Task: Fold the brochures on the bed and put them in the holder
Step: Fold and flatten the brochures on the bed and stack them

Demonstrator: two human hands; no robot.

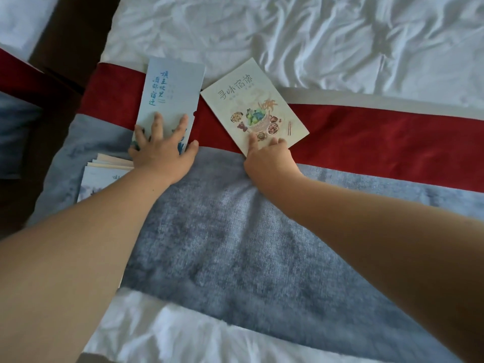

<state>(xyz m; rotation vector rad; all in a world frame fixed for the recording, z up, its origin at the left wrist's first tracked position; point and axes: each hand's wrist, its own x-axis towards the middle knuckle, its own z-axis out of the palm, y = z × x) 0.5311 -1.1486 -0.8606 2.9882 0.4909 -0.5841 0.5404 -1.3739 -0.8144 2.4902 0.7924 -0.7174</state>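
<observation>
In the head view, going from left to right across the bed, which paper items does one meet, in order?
stack of brochures → blue brochure → cream brochure with the food picture

pale blue brochure [171,95]: narrow, flat, near end pressed under the spread left hand [162,150]. cream brochure [254,106] with food picture: flat, skewed, near corner under the right hand [269,161] fingertips. loose brochure stack [104,176]: beside the left wrist, partly hidden.
</observation>
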